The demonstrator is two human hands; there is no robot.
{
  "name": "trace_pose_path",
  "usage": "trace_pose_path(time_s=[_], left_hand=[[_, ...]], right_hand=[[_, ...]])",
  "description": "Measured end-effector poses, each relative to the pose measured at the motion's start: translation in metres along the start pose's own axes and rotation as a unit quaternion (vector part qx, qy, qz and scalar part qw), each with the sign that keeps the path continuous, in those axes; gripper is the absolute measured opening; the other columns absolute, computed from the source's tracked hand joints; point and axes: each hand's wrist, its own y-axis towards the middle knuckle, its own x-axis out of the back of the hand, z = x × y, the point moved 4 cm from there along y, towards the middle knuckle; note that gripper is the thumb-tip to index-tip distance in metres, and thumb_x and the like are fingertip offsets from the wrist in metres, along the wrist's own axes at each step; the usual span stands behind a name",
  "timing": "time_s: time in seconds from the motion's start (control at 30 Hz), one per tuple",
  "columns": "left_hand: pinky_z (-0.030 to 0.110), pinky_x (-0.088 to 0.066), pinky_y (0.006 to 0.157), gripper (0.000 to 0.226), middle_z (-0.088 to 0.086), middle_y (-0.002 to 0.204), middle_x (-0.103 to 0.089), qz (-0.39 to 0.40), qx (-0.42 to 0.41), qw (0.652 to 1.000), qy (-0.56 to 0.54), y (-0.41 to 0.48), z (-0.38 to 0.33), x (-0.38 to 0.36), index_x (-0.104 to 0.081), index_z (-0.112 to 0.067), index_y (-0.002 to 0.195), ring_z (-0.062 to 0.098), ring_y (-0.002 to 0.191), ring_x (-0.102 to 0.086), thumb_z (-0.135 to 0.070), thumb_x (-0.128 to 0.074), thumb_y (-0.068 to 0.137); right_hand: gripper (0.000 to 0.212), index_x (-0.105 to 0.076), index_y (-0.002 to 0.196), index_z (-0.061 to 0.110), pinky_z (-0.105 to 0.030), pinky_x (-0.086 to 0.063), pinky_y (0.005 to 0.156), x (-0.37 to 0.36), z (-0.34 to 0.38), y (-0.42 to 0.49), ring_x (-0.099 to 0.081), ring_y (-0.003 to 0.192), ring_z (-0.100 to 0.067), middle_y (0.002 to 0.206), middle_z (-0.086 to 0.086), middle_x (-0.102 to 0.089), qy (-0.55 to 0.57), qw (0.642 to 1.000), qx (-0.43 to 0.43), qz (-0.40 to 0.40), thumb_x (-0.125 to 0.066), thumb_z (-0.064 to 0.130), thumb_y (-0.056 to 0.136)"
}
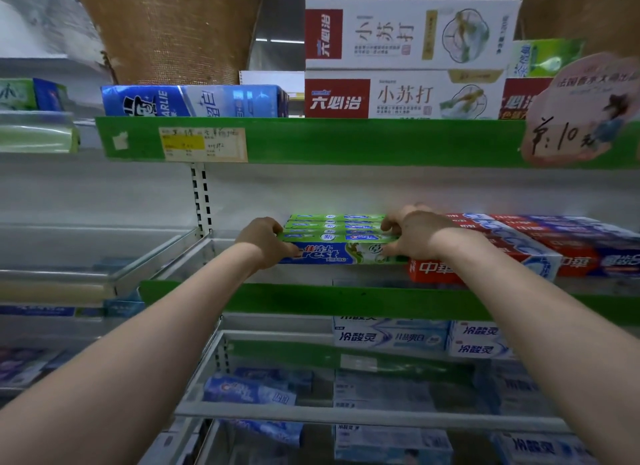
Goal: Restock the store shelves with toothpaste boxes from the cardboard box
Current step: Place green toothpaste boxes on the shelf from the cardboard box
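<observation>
Green-and-white cardboard toothpaste boxes (337, 238), long and narrow, lie side by side as a pack on the middle shelf, their long sides parallel to its front edge (head view). The left hand (265, 241) grips the pack's left end, with its fingers curled over the top and its thumb against the front box. The right hand (412, 234) grips the right end in the same way, fingers hooked over the tops of the boxes. Both forearms reach up from the lower corners of the view.

Just beside the pack, on its right, lie red-and-white toothpaste boxes (485, 257). A green plastic edge strip (311, 300) runs along the front of the middle shelf, below the pack.

The upper shelf bears a second green strip (346, 141) with a yellow-and-white paper price label (202, 144). Above the label lies a glossy blue toothpaste box (194, 101). To its right are two stacked white boxes with red panels (408, 66), and at far right a pink handwritten card sign (581, 118). Pale blue-and-white boxes (391, 336) lie on the shelves below.
</observation>
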Motion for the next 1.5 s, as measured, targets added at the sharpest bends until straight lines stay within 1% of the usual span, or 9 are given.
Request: trace_pose_path(time_s=[0.2,0.43,0.6,1.1,1.2,1.3,1.4,1.43,1.5], left_hand=[[0.029,-0.043,0.081,0.052,0.009,0.118,-0.057,-0.023,-0.025,0.998,0.051,-0.001,-0.005,-0.003,-0.055,-0.006,0.122,0.020,0.091,-0.050,-0.026,-0.076,0.080],[0.030,-0.041,0.081,0.033,0.008,0.124,-0.048,-0.052,-0.059,0.982,0.171,-0.002,-0.018,-0.006,-0.057,-0.021,0.114,0.024,0.103,-0.049,-0.027,-0.069,0.084],[0.034,-0.036,0.092,0.027,0.004,0.119,-0.050,-0.096,-0.135,0.949,0.267,-0.009,-0.039,-0.022,-0.059,-0.028,0.114,0.025,0.115,-0.043,-0.033,-0.062,0.088],[0.039,-0.036,0.094,0.034,0.006,0.120,-0.049,-0.102,-0.120,0.933,0.324,-0.008,-0.047,-0.032,-0.051,-0.022,0.117,0.027,0.115,-0.043,-0.031,-0.062,0.086],[0.037,-0.038,0.094,0.033,0.005,0.121,-0.053,-0.094,-0.090,0.951,0.279,-0.007,-0.052,-0.025,-0.055,-0.023,0.118,0.025,0.116,-0.047,-0.031,-0.063,0.087],[0.031,-0.050,0.085,0.026,0.003,0.109,-0.064,-0.129,-0.031,0.988,0.082,-0.009,-0.054,-0.012,-0.058,-0.025,0.114,0.023,0.097,-0.061,-0.027,-0.062,0.088],[0.017,-0.047,0.048,0.022,0.000,0.085,-0.060,-0.199,-0.007,0.965,-0.173,-0.023,-0.048,0.001,-0.058,-0.019,0.110,0.012,0.066,-0.057,-0.017,-0.061,0.089],[0.014,-0.044,0.044,0.021,-0.002,0.080,-0.057,-0.219,-0.005,0.950,-0.224,-0.031,-0.045,0.006,-0.058,-0.018,0.108,0.009,0.065,-0.054,-0.013,-0.060,0.088],[0.019,-0.051,0.059,0.020,-0.001,0.082,-0.056,-0.242,0.007,0.922,-0.301,-0.047,-0.035,0.014,-0.058,-0.018,0.104,0.012,0.070,-0.056,-0.009,-0.059,0.086]], right_hand=[[0.036,-0.057,0.118,0.029,-0.034,-0.043,0.097,-0.003,0.004,0.000,-0.050,0.111,-0.026,0.118,-0.004,-0.055,-0.040,0.999,0.004,0.001,-0.067,0.040,0.085],[0.032,-0.056,0.121,0.022,-0.034,-0.039,0.092,-0.006,0.024,-0.003,-0.049,0.112,-0.026,0.121,-0.006,-0.053,-0.127,0.989,0.060,-0.043,-0.055,0.016,0.090],[0.029,-0.061,0.119,0.024,-0.031,-0.038,0.087,-0.010,0.033,-0.005,-0.052,0.112,-0.025,0.119,-0.003,-0.054,-0.087,0.989,0.096,-0.067,-0.050,0.018,0.093],[0.027,-0.058,0.118,0.019,-0.033,-0.039,0.082,-0.021,0.049,-0.003,-0.051,0.106,-0.024,0.115,-0.005,-0.055,-0.069,0.988,0.090,-0.104,-0.059,0.018,0.091],[0.026,-0.060,0.117,0.021,-0.030,-0.042,0.080,-0.010,0.056,0.000,-0.055,0.098,-0.023,0.117,-0.003,-0.059,-0.009,0.995,0.068,-0.067,-0.056,0.018,0.091],[0.023,-0.064,0.113,0.023,-0.027,-0.046,0.082,0.001,0.068,0.000,-0.058,0.094,-0.021,0.114,0.000,-0.064,0.168,0.982,0.045,-0.072,-0.059,0.023,0.091],[0.008,-0.066,0.083,0.026,-0.038,-0.054,0.087,-0.001,0.089,-0.008,-0.066,0.092,-0.025,0.099,-0.002,-0.070,0.379,0.917,0.060,-0.105,-0.061,0.022,0.088],[0.015,-0.064,0.073,0.025,-0.042,-0.056,0.084,-0.002,0.097,-0.014,-0.068,0.088,-0.028,0.090,-0.003,-0.071,0.435,0.891,0.066,-0.115,-0.060,0.020,0.086],[0.023,-0.062,0.065,0.027,-0.045,-0.057,0.079,-0.009,0.111,-0.025,-0.069,0.082,-0.028,0.076,0.001,-0.068,0.520,0.844,0.074,-0.108,-0.058,0.016,0.085]])
